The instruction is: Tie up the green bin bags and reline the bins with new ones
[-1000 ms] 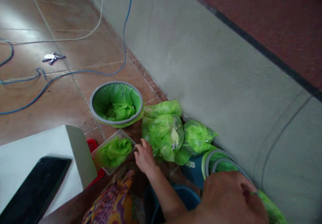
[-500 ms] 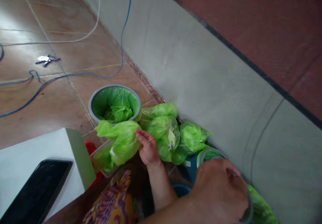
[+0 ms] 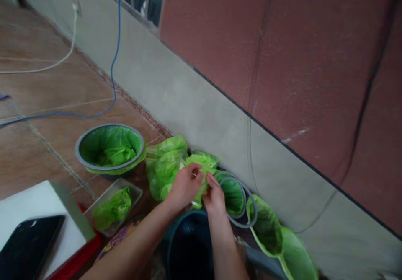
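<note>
My left hand [image 3: 186,185] and my right hand [image 3: 215,193] are close together, fingers bent and pinching a thin light-green plastic bag [image 3: 201,193]. Part of the bag is hidden behind the fingers. Below the hands stands a dark blue bin [image 3: 190,226], with no liner showing inside. Just right of my right hand is a green-lined bin [image 3: 231,194] with grey rings [image 3: 253,213] around its mouth. Filled green bags [image 3: 166,167] lie behind my left hand, against the wall.
Another green-lined bin [image 3: 78,152] with a grey rim stands at the left. Nearer are a clear tray [image 3: 137,194] holding a green bag and a white box [image 3: 34,200] with a black phone [image 3: 29,246]. More green-lined bins [image 3: 266,225] line the wall. A blue cable [image 3: 116,58] crosses the floor.
My hands were apart, one with the green bag at the left and the other by a bin rim at the right. Now they meet at a bag above the dark blue bin. The view has swung right.
</note>
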A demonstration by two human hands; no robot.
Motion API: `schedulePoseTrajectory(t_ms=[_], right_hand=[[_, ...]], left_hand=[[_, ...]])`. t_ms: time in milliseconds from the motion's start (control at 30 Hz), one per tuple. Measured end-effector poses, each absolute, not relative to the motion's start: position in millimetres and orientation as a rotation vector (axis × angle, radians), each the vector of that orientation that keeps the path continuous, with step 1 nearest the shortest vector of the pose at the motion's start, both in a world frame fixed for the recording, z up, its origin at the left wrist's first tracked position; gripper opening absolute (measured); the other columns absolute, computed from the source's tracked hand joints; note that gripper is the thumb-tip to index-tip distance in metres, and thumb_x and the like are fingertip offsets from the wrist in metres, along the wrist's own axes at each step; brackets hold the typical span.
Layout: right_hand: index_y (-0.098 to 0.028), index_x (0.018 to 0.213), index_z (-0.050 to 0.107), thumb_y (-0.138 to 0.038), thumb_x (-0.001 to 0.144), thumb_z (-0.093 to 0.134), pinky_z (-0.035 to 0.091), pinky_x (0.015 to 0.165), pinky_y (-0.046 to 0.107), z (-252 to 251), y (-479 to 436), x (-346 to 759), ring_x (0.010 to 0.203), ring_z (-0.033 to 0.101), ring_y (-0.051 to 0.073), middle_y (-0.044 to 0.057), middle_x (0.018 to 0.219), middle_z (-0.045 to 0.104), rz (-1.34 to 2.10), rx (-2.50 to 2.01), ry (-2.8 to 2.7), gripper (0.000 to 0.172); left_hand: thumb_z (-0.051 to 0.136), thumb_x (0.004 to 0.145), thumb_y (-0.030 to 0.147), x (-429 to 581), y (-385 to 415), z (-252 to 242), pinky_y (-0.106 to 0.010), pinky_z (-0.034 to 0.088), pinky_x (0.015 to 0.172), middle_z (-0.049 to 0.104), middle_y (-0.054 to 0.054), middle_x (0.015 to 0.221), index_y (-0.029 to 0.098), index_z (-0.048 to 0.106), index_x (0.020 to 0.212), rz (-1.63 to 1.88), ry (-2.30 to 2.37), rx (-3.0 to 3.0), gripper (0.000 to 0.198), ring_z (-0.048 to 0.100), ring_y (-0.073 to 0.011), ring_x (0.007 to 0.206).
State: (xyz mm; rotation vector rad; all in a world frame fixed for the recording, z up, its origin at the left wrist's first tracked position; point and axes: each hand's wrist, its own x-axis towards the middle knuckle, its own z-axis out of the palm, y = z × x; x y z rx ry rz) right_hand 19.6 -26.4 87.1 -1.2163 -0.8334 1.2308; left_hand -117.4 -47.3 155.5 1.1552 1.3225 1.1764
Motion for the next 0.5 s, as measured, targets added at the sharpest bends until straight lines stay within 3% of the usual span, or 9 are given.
schedulePoseTrajectory(t_ms=[67, 100, 167, 233, 300, 367, 433, 500], right_hand=[[-0.023, 0.09, 0.074, -0.029, 0.066, 0.078, 0.057, 0.079, 0.031, 117.9, -43.4, 40.0, 0.087, 0.071, 0.017, 0.002, 0.094, 0.076, 1.211, -1.203, -0.652, 0.025], [-0.023, 0.09, 0.074, -0.026, 0.065, 0.079, 0.057, 0.079, 0.03, 133.8, -54.9, 47.3, 0.087, 0.071, 0.017, 0.002, 0.095, 0.076, 1.212, -1.185, -0.593, 0.026], [-0.023, 0.091, 0.075, -0.024, 0.065, 0.081, 0.057, 0.081, 0.029, 165.1, -81.5, 55.4, 0.089, 0.07, 0.017, 0.003, 0.097, 0.076, 1.219, -1.134, -0.583, 0.027], [-0.023, 0.092, 0.076, -0.025, 0.066, 0.081, 0.056, 0.083, 0.03, 193.8, -108.5, 57.7, 0.088, 0.07, 0.017, 0.003, 0.097, 0.076, 1.236, -1.086, -0.629, 0.027], [-0.022, 0.095, 0.076, -0.027, 0.067, 0.081, 0.056, 0.082, 0.03, 218.6, -132.0, 61.2, 0.086, 0.07, 0.017, 0.004, 0.095, 0.076, 1.253, -1.047, -0.682, 0.029], [-0.021, 0.101, 0.075, -0.03, 0.068, 0.08, 0.056, 0.081, 0.032, 239.4, -152.8, 71.8, 0.085, 0.07, 0.018, 0.005, 0.095, 0.076, 1.214, -1.027, -0.74, 0.035], [-0.022, 0.112, 0.072, -0.032, 0.068, 0.081, 0.055, 0.085, 0.033, 255.5, -175.1, 89.3, 0.092, 0.069, 0.019, 0.006, 0.105, 0.074, 1.069, -1.046, -0.796, 0.046], [-0.025, 0.122, 0.067, -0.035, 0.069, 0.081, 0.053, 0.091, 0.035, 265.0, -202.1, 106.4, 0.102, 0.068, 0.021, 0.007, 0.121, 0.069, 0.903, -1.095, -0.863, 0.056]], left_hand=[[0.057, 0.081, 0.029, -131.5, -66.8, 156.6, -0.035, 0.055, 0.081, 0.069, -0.012, 0.113, 0.013, 0.058, 0.127, 1.132, 1.285, 1.231, 0.049, 0.068, -0.0204, 0.086], [0.062, 0.076, 0.027, -135.1, -78.4, 158.4, -0.037, 0.054, 0.087, 0.065, -0.014, 0.126, 0.014, 0.054, 0.133, 1.123, 1.238, 1.297, 0.059, 0.067, -0.0233, 0.099], [0.067, 0.069, 0.02, -132.1, -103.3, 165.4, -0.043, 0.045, 0.106, 0.056, -0.013, 0.143, 0.017, 0.048, 0.142, 1.04, 1.058, 1.462, 0.076, 0.057, -0.0277, 0.124], [0.07, 0.065, 0.018, -116.2, -127.9, 176.8, -0.045, 0.037, 0.114, 0.051, -0.013, 0.148, 0.019, 0.045, 0.146, 0.987, 0.899, 1.553, 0.085, 0.049, -0.0292, 0.134], [0.07, 0.067, 0.02, -93.2, -149.0, 190.3, -0.043, 0.042, 0.11, 0.059, -0.012, 0.141, 0.018, 0.052, 0.14, 0.977, 0.801, 1.568, 0.075, 0.055, -0.0292, 0.127], [0.064, 0.074, 0.023, -71.7, -163.7, 202.3, -0.038, 0.051, 0.097, 0.071, -0.009, 0.121, 0.017, 0.065, 0.122, 1.013, 0.772, 1.511, 0.049, 0.065, -0.0264, 0.107], [0.057, 0.075, 0.021, -57.4, -171.0, 210.4, -0.033, 0.054, 0.084, 0.077, -0.006, 0.097, 0.016, 0.072, 0.099, 1.067, 0.792, 1.429, 0.029, 0.068, -0.0234, 0.089], [0.057, 0.071, 0.021, -50.4, -173.7, 215.6, -0.031, 0.054, 0.075, 0.075, -0.003, 0.078, 0.016, 0.072, 0.086, 1.103, 0.834, 1.363, 0.021, 0.067, -0.0218, 0.076]])
